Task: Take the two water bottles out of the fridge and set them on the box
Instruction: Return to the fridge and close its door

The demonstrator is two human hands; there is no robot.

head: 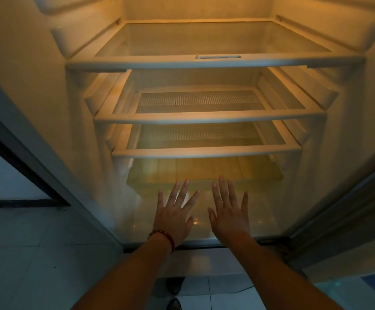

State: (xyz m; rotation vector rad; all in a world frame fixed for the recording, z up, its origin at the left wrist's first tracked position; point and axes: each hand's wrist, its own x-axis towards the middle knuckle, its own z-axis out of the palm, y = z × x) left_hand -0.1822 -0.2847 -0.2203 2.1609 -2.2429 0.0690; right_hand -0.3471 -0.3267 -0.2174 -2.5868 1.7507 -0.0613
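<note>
My two bare forearms reach forward over the pale tiled floor (36, 253). My left hand (174, 217), with a bracelet (163, 237) of round dark-red beads on the wrist, and my right hand (229, 214) are flat, fingers spread, holding nothing. They hover at the bottom of the open fridge (47, 74), before a clear plastic drawer (204, 175). Above it are three glass shelves (209, 117) with smooth white frames. I see no water bottles in the fridge.

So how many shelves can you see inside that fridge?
3. The top shelf is nearest the camera, the middle shelf sits below it, and the lowest shelf lies just above the yellowish drawer. None holds anything visible.
</note>
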